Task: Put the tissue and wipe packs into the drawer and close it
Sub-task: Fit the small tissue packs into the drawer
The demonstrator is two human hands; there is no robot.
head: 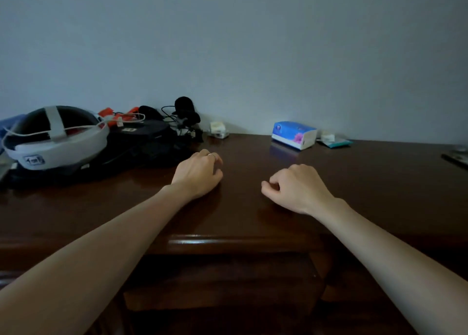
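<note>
Resting on the big brown table (354, 182), the left hand (198, 175) and right hand (296, 187) have loosely curled fingers and hold nothing. At the back by the wall sits the tissue pack (293, 134), with the smaller wipe pack (334, 142) just beside it.

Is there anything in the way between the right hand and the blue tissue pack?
Nothing visible is. The right hand rests on the dark wooden tabletop, and only bare wood lies between it and the blue tissue pack near the wall. The flat wipe pack sits just past it, to the right.
</note>
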